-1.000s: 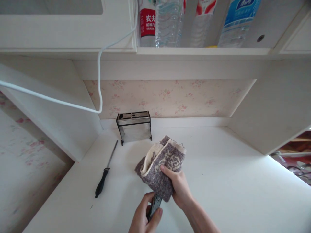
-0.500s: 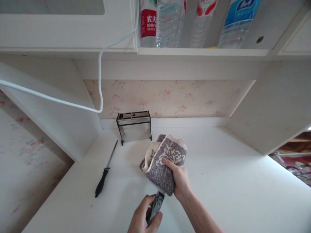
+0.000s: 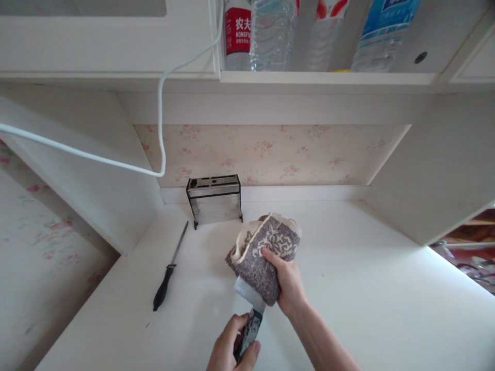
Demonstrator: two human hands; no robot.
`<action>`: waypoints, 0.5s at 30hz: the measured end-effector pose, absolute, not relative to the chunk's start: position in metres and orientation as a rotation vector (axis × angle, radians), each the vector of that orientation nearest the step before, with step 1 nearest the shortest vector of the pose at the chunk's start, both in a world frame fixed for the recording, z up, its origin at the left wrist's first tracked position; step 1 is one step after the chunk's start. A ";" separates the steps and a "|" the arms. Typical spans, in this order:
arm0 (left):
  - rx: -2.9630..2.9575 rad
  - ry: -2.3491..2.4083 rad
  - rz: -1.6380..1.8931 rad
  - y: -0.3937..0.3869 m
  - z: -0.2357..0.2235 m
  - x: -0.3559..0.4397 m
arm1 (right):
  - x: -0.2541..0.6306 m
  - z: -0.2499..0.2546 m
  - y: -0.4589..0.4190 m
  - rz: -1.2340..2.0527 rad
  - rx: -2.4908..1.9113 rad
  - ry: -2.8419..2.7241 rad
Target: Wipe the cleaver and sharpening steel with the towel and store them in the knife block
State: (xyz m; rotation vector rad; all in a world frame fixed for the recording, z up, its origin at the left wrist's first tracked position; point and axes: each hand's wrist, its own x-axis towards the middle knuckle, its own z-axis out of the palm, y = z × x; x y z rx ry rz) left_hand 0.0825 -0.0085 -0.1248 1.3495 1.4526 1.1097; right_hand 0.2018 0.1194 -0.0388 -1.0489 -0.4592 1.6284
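Note:
My left hand (image 3: 231, 344) is closed around the dark, worn handle (image 3: 249, 330) of a kitchen knife. Near the handle a short piece of the broad, shiny blade (image 3: 249, 292) shows; the rest is hidden inside a folded towel (image 3: 259, 273), brown-grey with a cream pattern and edging. My right hand (image 3: 289, 283) grips the towel from the right, thumb on top and the other fingers out of sight beneath it. Knife and towel are held above the white counter.
A sharpening steel (image 3: 170, 273) with a black handle lies on the counter (image 3: 359, 288) to the left. Behind it stands a metal knife block (image 3: 214, 202). A white cable (image 3: 161, 123) hangs at the left, below a cabinet shelf (image 3: 328, 78) with several plastic bottles (image 3: 273, 36).
The towel has slid along the blade away from the handle, so more of the blade shows. My left hand keeps its hold on the handle. The view has shifted slightly.

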 end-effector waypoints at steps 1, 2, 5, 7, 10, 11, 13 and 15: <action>1.348 1.462 1.112 -0.007 -0.123 0.084 | 0.198 -0.042 0.111 1.655 -1.035 -0.479; 1.342 1.472 1.117 -0.006 -0.122 0.084 | 0.194 -0.046 0.103 1.676 -1.023 -0.501; 1.326 1.477 1.127 -0.002 -0.117 0.086 | 0.187 -0.051 0.087 1.683 -1.004 -0.542; 1.338 1.477 1.126 -0.001 -0.115 0.086 | 0.186 -0.051 0.087 1.654 -1.025 -0.550; 1.387 1.494 1.122 -0.002 -0.114 0.083 | 0.190 -0.046 0.100 1.597 -1.071 -0.533; 1.406 1.498 1.120 -0.002 -0.114 0.082 | 0.192 -0.043 0.106 1.582 -1.076 -0.517; 1.436 1.496 1.109 -0.003 -0.114 0.081 | 0.197 -0.038 0.118 1.562 -1.072 -0.487; 1.458 1.489 1.098 -0.004 -0.116 0.080 | 0.203 -0.033 0.130 1.548 -1.067 -0.476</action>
